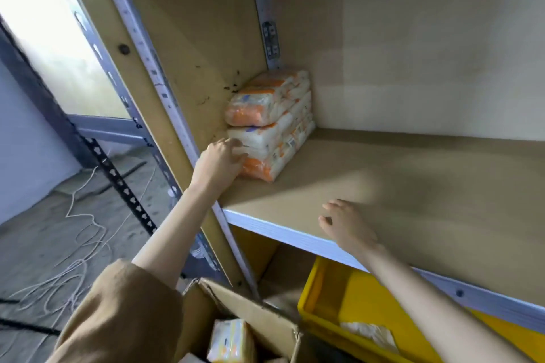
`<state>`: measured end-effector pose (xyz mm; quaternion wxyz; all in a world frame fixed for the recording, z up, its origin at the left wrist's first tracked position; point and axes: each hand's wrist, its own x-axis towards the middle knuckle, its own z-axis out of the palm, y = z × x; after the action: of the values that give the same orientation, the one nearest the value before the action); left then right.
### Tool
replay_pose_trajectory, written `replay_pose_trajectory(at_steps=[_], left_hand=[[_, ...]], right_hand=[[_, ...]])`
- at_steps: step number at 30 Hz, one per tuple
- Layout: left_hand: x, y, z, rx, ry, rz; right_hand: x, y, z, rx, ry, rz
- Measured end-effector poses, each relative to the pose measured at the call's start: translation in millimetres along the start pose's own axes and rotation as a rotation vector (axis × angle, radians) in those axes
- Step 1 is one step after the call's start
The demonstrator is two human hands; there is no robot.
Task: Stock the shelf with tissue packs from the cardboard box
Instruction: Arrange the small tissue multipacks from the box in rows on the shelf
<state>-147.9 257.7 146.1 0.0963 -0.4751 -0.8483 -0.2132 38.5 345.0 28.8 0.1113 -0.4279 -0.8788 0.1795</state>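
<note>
**Q:** Report the left side of the view.

**A:** White cords [76, 244] lie loose on the grey floor [35, 259]. A perforated metal upright [141, 47] forms the front left corner of the shelf unit. A wooden side panel [188, 23] sits just behind it.

**Q:** State the position and condition of the left hand.

**A:** The left hand [219, 160] reaches past the upright, on an arm whose brown sleeve [124, 312] ends near the elbow. Its fingers are slightly bent. They rest against the near end of the lower layer of the stack and are not wrapped round it.

**Q:** Locate the tissue packs.

**A:** The tissue packs [274, 124] stand in 2 layers in the back left corner of the shelf [413, 186], just beside the side panel. The wrapping is white and orange. The cardboard box [250, 312] stands below the shelf, at the bottom edge of the view, with its flaps open. 1 further tissue pack [231, 339] lies inside it.

**Q:** State the position and condition of the right hand.

**A:** The right hand [345, 224] is over the shelf near its front edge, well apart from the stack. Its fingers are loosely curled and the thumb is held apart. It holds nothing. Whether it touches the shelf cannot be determined.

**Q:** Report the area below the shelf at right.

**A:** A yellow crate [339, 298] sits on the lower level, just right of the cardboard box. White crumpled material [368, 333] lies inside it.
</note>
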Motion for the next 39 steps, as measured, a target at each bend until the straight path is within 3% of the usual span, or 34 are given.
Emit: replay_pose_trajectory(at_steps=[10, 19, 30, 39], left_hand=[[-194.8, -72.5, 18.1, 0.045, -0.254, -0.256], [-317.7, -137.1, 41.0, 0.084, -0.399, -0.401], [-354.0, -186.3, 67.0, 0.105, -0.491, -0.551], [-333.6, -234.6, 117.6, 0.151, -0.675, -0.673]], right_hand=[[-107.6, -89.9, 48.1, 0.025, -0.169, -0.361], [-161.3, -113.6, 130.1, -0.121, -0.469, -0.468], [-153.2, -124.2, 186.4, -0.236, -0.588, -0.518], [-103.8, -133.6, 242.9, -0.239, -0.626, -0.47]])
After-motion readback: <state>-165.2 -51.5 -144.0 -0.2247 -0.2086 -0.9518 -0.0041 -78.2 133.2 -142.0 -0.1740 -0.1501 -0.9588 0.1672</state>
